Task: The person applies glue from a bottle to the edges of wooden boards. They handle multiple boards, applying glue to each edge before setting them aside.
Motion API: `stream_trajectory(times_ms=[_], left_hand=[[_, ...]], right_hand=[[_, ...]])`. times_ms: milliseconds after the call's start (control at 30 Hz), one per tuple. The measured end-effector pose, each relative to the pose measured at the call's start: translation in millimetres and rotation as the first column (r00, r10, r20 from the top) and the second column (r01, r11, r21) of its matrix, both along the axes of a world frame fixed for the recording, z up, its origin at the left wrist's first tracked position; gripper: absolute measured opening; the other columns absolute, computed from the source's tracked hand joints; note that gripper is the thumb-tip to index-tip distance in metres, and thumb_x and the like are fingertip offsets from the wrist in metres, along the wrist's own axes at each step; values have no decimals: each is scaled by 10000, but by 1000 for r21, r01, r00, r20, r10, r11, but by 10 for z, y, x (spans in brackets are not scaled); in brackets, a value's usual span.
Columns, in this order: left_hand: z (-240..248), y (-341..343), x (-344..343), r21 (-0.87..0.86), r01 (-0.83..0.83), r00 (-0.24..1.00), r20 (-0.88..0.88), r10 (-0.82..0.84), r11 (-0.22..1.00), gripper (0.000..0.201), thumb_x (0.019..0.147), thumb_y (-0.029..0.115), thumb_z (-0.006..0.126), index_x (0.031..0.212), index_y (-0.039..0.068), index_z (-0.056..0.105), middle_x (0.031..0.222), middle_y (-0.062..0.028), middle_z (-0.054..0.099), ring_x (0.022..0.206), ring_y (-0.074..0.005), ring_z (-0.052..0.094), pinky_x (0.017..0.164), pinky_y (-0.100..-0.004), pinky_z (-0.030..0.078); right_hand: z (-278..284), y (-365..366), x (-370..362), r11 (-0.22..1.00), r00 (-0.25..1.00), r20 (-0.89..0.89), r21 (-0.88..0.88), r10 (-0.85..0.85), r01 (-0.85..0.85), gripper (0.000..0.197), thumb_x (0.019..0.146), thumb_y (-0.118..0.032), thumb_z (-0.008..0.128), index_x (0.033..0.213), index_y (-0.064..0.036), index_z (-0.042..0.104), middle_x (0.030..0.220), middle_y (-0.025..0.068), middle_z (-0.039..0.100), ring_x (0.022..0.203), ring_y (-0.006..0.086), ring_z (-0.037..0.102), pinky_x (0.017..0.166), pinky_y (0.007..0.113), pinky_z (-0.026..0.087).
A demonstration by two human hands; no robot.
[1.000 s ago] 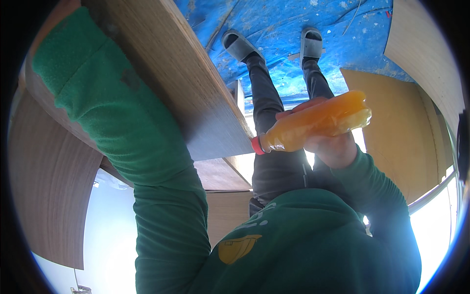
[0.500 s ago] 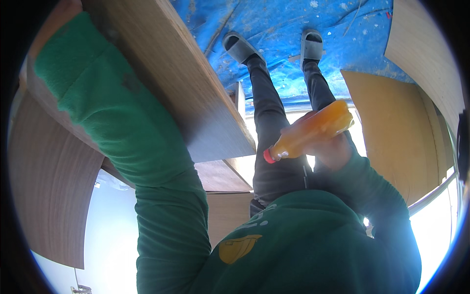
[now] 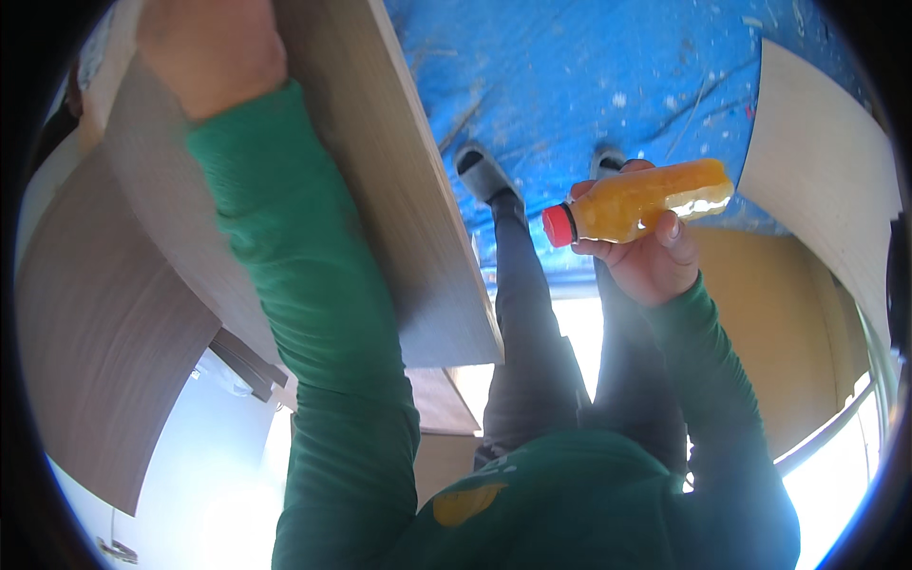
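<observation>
Nearest the camera: green sweatshirt (image 3: 570, 503) fills the lower frame, 2 green sleeves running up from it.

Right hand (image 3: 651, 256): fingers curled around a small bottle (image 3: 655, 199) of orange juice, gripping it from below and behind. Thumb and fingertips wrap the lower side of the body; the bottle lies nearly level across the top of the fingers. Red cap (image 3: 560, 225) is on and sticks out past the fingers toward the person's left; the base sticks out the other way, slightly higher. Judgement: the grip sits mid-body, so the weight balances and the cap end is free of the fingers.

Left hand (image 3: 211, 47): raised to the upper left, resting on a pale wooden board (image 3: 399, 190). The view cuts off the fingers at the rim, so I cannot tell whether they are spread flat or hooked over an edge. The board runs from under that hand down toward the middle of the frame. Judgement: the arm looks extended as if steadying or bracing the board.

Beyond the hands: 2 legs in dark trousers, ending in grey shoes (image 3: 480, 171) on a blue scuffed floor (image 3: 589, 66). The bottle is well above the floor, roughly over the right foot.

Periphery: a grey-brown wood-grain panel (image 3: 95, 351) lies below the left hand; another pale panel (image 3: 826, 190) lies beyond the bottle's base, apart from it.
</observation>
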State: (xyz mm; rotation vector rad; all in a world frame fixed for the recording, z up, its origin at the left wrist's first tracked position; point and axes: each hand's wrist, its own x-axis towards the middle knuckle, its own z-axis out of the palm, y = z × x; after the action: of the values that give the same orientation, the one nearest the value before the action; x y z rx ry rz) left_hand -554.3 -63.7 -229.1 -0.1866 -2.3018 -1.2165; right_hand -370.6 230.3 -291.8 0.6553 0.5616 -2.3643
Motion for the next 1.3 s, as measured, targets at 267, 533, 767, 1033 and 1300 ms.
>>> stream_trajectory(times_ms=[267, 533, 767, 1033, 1300], left_hand=[[-391, -276, -505, 591, -420, 902, 352, 248, 688, 304, 963, 224, 590, 948, -49, 722, 881, -84, 710, 861, -156, 603, 847, -281, 442], [-129, -38, -222, 108, -155, 973, 191, 133, 982, 335, 974, 231, 539, 1053, -29, 734, 1000, -122, 760, 977, -191, 681, 914, -328, 437], [-120, 26, -224, 134, -188, 966, 205, 158, 973, 348, 977, 283, 570, 1030, -16, 739, 977, -120, 761, 969, -187, 681, 914, -333, 430], [-116, 4, -222, 125, -165, 971, 193, 139, 978, 344, 974, 280, 575, 1024, -19, 740, 961, -117, 763, 967, -190, 684, 913, -336, 434], [1, 240, -132, 14, -212, 972, 108, 209, 977, 355, 985, 271, 547, 966, -39, 720, 887, -93, 709, 872, -166, 605, 846, -305, 434]], right_hand=[[-42, -210, -805, 991, 933, -346, 115, 103, -66, 656, 849, -323, 820, 1343, -55, 484, 1281, 263, 617, 1240, 371, 612, 966, 524, 584], [-32, -535, -1144, 990, 884, -464, 138, 60, 5, 634, 899, -368, 759, 1352, 1, 512, 1241, 222, 651, 1178, 360, 644, 907, 480, 608], [-117, -759, -1070, 997, 960, -271, -25, -76, 72, 516, 930, -365, 718, 1268, 2, 586, 1178, 193, 681, 1080, 308, 683, 845, 437, 616], [41, -662, -963, 842, 886, -451, 516, 110, 158, 434, 851, -330, 797, 1113, -3, 683, 1038, 121, 723, 913, 211, 695, 817, 347, 565], [-46, -710, -935, 967, 949, -290, 179, -125, 182, 435, 913, -322, 739, 1163, 11, 615, 1035, 153, 711, 936, 266, 711, 789, 404, 594]])
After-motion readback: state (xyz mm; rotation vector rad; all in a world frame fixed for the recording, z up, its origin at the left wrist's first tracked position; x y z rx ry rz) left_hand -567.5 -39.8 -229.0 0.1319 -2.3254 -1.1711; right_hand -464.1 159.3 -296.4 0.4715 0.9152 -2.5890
